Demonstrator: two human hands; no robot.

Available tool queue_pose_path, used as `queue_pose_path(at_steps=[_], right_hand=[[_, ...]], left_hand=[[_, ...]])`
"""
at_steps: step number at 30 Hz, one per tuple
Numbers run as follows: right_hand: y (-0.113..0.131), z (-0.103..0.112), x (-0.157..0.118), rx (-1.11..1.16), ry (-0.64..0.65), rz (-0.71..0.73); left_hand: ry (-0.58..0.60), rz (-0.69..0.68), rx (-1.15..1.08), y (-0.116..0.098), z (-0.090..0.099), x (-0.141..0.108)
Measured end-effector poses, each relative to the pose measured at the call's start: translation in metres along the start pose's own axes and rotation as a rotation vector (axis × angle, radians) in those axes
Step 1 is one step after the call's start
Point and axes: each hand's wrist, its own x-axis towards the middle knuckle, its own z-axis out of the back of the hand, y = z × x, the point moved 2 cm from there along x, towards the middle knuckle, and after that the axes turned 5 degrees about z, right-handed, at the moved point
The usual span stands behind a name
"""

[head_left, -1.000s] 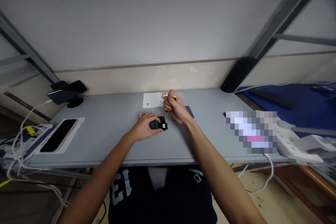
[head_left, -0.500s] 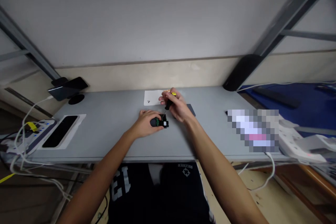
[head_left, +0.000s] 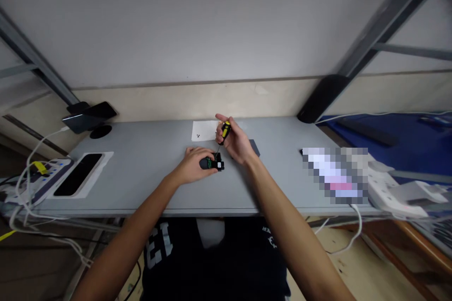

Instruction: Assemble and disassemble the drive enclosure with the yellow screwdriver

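Note:
A small black device with a green circuit board showing lies on the grey desk, and my left hand grips it from the left with thumb and fingers. My right hand is closed round a black and yellow screwdriver, its index finger stretched away from the handle. The thin shaft slants down to the device's upper edge; the exact spot where the tip touches is too small to make out. Behind the hands is a white sheet with several tiny dark bits on it, partly covered by my right hand.
A dark flat piece lies right of my right hand. At the left are a phone on a stand, a phone on white paper and a power strip. A black cylinder and a white power strip are at the right.
My right hand has turned round the screwdriver, so more of the yellow on the handle shows, and its index finger has stretched out. My left hand still holds the device.

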Motion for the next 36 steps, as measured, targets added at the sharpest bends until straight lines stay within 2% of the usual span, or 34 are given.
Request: queue_pose_path(at_steps=[5, 9, 14, 17, 21, 25, 36], right_hand=[[-0.0017, -0.0019, -0.0025, -0.081, -0.042, 0.066], [0.0027, -0.0051, -0.0045, -0.024, -0.026, 0.026], [0.0019, -0.0043, -0.0012, -0.085, -0.023, 0.055], [0.0015, -0.0028, 0.0003, -0.037, -0.025, 0.042], [0.0029, -0.0012, -0.0002, -0.003, -0.053, 0.002], [0.0017, -0.0008, -0.0018, -0.066, -0.086, 0.042], [-0.0007, -0.0043, -0.0001, -0.054, -0.032, 0.050]], left_hand=[[-0.014, -0.008, 0.003, 0.0005, 0.0000, -0.0005], [-0.004, -0.016, 0.008, -0.0008, 0.0006, -0.0003], [0.003, -0.008, 0.011, -0.0019, 0.0015, -0.0003], [0.003, -0.009, 0.007, -0.0024, 0.0019, -0.0005], [0.006, 0.004, 0.000, -0.0028, 0.0021, -0.0004], [0.009, 0.032, -0.010, -0.0036, 0.0028, -0.0007], [0.025, -0.005, -0.012, -0.0088, 0.0076, -0.0027]])
